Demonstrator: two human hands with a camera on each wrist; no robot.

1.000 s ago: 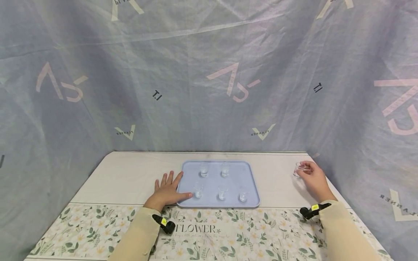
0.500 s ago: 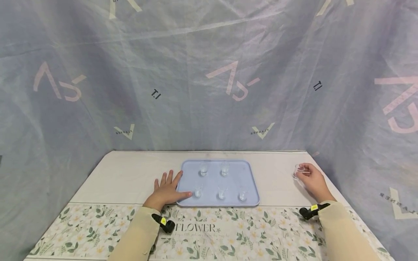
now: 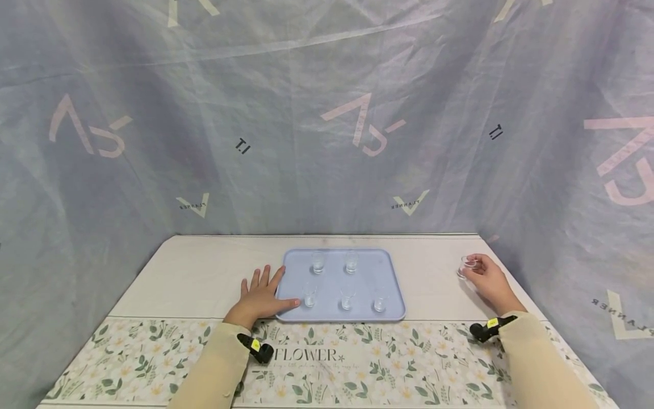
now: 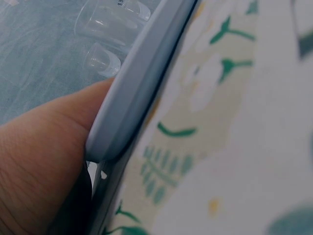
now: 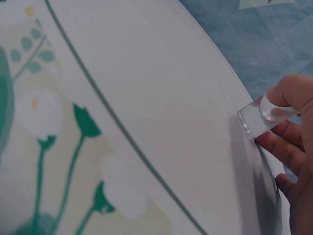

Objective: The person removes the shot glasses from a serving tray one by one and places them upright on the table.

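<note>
At the right side of the table, my right hand pinches a small clear shot glass between thumb and fingers. Whether its thick base touches the tablecloth I cannot tell. My left hand lies at the left end of a light blue tray, fingers spread and straight. Its thumb reaches over the tray's rim, which also shows in the left wrist view. Several similar shot glasses stand on the tray: one glass and another glass at the back, the others in a front row.
A white tablecloth with a floral front band covers the table. Grey-blue fabric hangs close behind the table and along both sides. My right hand is near the right side curtain.
My right hand and the glass it holds have shifted very slightly left. The left hand stays in place on the tray. The whole head view has tilted a little.
</note>
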